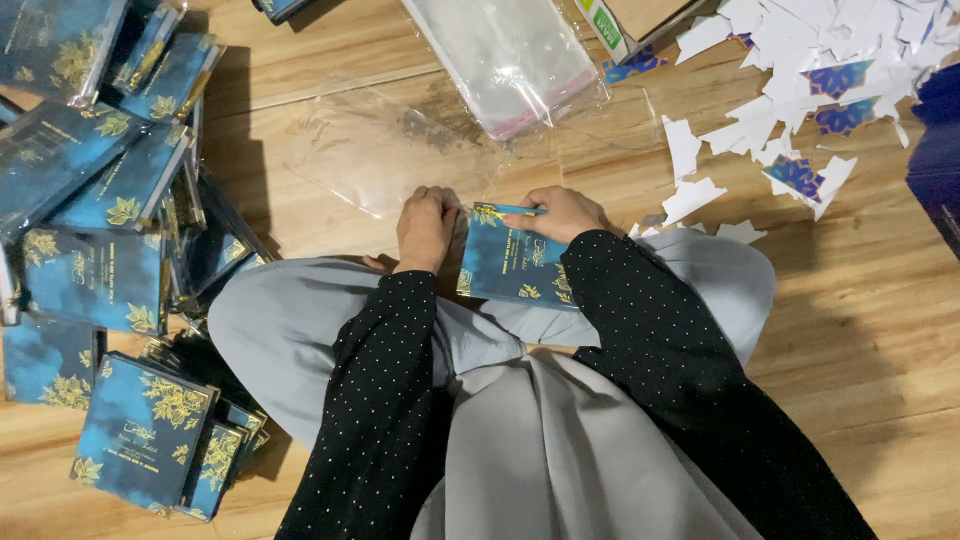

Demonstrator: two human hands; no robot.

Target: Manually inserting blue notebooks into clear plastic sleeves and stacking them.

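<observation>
A blue card with gold leaf print (512, 262) rests upright on my lap between both hands. My left hand (425, 228) grips its left top corner with fingers curled. My right hand (562, 212) pinches the top edge of the card from the right. A clear plastic sleeve (385, 150) lies flat on the wooden floor just beyond my hands; whether it touches the card I cannot tell. My arms wear black dotted sleeves over grey cloth on my legs.
Several blue and gold cards in sleeves (100, 200) are piled at the left, more at bottom left (150, 430). A stack of clear bags (510, 55) lies at top centre. White paper scraps (800, 90) litter the top right beside a cardboard box (630, 20).
</observation>
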